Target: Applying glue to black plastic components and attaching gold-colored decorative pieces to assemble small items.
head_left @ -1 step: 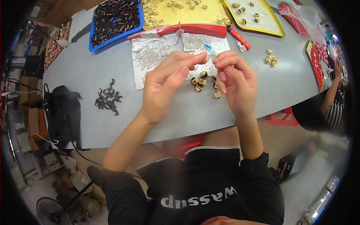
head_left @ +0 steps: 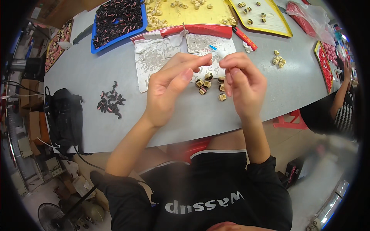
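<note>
My left hand [head_left: 167,88] hovers above the table, fingers stretched forward and thumb apart; nothing shows in it, though the far side of its fingertips is hidden. Facing it, my right hand [head_left: 244,82] has its fingers closed around a slim white tube with a blue tip [head_left: 212,47], which points up and to the left. Below and between the hands lie several small black-and-cream blocks [head_left: 203,83], some partly covered by the right fingers. A white sheet [head_left: 143,73] marked with grey residue lies beyond the hands, a red strip [head_left: 208,30] along its far edge.
Black-and-pink curved pieces fill a blue tray [head_left: 145,17] and form a loose pile [head_left: 110,101] at left. Yellow trays [head_left: 289,30] stand at the back. Cream pieces [head_left: 278,59] and a red tube [head_left: 246,39] lie right. A black bag [head_left: 63,119] sits at the left edge.
My right hand has shifted very slightly, its fingers drawn in a little more around the tube. The left hand stays where it was.
</note>
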{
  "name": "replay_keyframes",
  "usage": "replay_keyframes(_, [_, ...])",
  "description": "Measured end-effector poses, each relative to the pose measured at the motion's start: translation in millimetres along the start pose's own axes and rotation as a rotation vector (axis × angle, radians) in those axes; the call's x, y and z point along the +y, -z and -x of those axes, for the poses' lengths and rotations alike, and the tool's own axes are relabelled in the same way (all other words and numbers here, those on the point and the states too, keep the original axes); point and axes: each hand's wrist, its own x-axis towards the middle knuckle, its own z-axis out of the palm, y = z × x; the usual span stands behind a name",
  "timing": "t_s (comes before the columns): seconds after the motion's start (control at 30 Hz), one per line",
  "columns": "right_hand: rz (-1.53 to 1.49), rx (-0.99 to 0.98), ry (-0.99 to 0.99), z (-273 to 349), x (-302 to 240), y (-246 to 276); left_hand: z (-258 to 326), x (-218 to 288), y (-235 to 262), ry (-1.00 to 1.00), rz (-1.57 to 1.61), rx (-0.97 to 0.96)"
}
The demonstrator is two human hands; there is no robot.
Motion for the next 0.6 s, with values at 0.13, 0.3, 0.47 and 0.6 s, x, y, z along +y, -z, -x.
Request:
replay_keyframes(0.13, [0.437, 0.122, 0.255, -1, 6, -14, 1, -2, 1, -0.027, -0.064, -0.021])
replay_keyframes(0.3, [0.624, 0.114, 0.448, -2, 10, -15, 2, -3, -1, -0.067, -0.256, -0.039])
replay_keyframes(0.47, [0.728, 0.14, 0.503, -2, 13, -13, 4, -4, -4, -0.112, -0.346, -0.038])
replay_keyframes(0.6, [0.848, 0.192, 0.542, -2, 16, -14, 6, -10, -6, -0.15, -0.39, -0.034])
